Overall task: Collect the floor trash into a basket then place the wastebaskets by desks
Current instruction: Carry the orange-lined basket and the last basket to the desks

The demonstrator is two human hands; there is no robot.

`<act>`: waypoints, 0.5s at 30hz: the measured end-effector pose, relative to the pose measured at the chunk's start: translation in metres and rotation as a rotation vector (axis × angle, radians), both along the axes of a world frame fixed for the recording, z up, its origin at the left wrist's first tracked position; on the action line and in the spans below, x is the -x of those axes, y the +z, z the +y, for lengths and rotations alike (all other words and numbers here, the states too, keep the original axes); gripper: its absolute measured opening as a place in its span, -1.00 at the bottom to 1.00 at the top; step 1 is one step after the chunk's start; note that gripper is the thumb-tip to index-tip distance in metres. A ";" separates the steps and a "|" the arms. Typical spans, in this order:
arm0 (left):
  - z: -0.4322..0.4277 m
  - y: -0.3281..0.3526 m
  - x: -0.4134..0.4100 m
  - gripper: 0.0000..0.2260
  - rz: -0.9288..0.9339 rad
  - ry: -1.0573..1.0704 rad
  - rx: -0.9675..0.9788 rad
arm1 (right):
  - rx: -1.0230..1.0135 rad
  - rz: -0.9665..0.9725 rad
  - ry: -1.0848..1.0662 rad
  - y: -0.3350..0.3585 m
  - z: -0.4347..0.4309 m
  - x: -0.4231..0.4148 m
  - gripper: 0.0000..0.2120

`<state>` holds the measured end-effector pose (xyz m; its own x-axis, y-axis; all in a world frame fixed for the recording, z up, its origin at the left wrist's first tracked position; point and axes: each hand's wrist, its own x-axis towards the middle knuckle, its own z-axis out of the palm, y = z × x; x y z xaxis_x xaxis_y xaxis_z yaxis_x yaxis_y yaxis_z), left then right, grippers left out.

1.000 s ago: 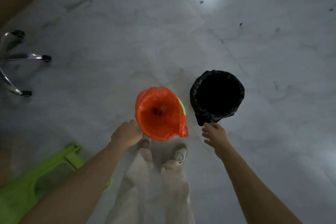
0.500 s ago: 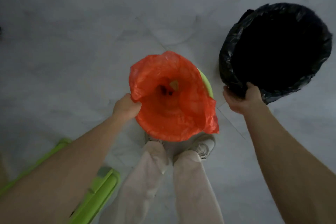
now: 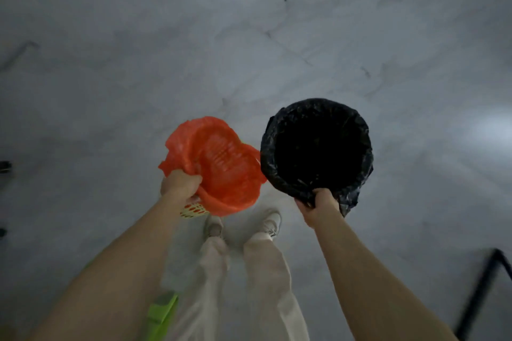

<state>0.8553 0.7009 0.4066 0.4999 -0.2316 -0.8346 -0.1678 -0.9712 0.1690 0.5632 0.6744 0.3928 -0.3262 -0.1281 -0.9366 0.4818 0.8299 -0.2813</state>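
My left hand (image 3: 180, 184) grips the near rim of a wastebasket lined with an orange bag (image 3: 221, 166); its yellow-green mesh wall shows under my wrist. The basket hangs tilted above the floor. My right hand (image 3: 318, 206) grips the near rim of a wastebasket lined with a black bag (image 3: 318, 147), also lifted, its dark inside hiding any contents. The two baskets nearly touch side by side in front of my feet.
Grey marbled floor (image 3: 249, 50) spreads all around, with small dark specks far ahead. A bright green plastic object (image 3: 162, 313) lies behind my left leg. A black metal frame (image 3: 482, 288) stands at the lower right. Dark chair parts (image 3: 4, 166) show at the left edge.
Both hands closed on the basket rims and lifted the baskets off the floor. The orange-lined basket has tilted, and my view has risen and swung away from the chair.
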 end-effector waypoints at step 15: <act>-0.012 0.253 0.149 -0.66 0.311 -0.598 0.286 | 0.285 0.123 -0.846 0.326 0.261 0.128 -0.78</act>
